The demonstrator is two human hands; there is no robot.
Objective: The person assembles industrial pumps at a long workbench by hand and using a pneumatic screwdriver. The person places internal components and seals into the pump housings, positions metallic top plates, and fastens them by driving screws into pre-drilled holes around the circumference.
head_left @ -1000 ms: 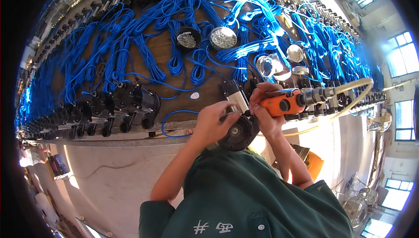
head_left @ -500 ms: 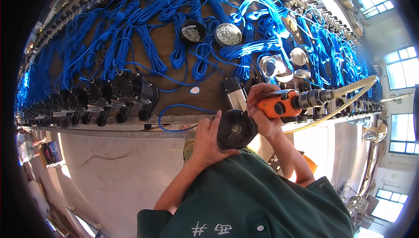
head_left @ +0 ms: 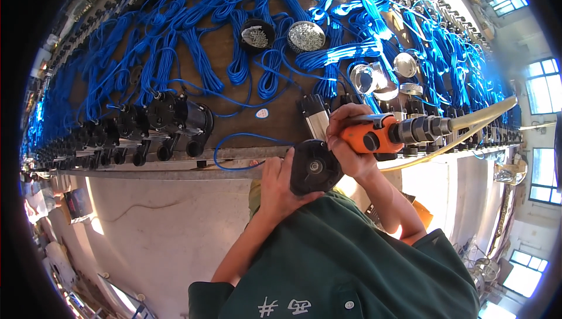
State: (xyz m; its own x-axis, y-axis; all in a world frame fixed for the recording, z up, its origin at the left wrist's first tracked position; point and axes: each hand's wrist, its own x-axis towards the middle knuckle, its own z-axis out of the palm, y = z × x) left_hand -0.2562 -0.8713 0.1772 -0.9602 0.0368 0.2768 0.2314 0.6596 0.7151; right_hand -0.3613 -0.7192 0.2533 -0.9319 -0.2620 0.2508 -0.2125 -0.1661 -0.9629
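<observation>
One black pump (head_left: 315, 168) in the left hand's (head_left: 278, 187) grip, one orange air screwdriver (head_left: 374, 134) in the right hand's (head_left: 345, 143), two screw bowls (head_left: 306, 36) beyond.

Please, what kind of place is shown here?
Probably a factory assembly bench: rows of black pump-like units with coiled blue cables, bowls of screws, and an orange air-driven screwdriver in the right hand.

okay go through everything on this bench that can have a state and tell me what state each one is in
left hand: gripping the black round unit.
right hand: wrapped around the orange power tool.
black round unit: held at the bench edge, round face toward the camera.
orange power tool: held sideways, hose attached.
two bowls: holding small metal parts.
blue cables: coiled in bundles.
</observation>
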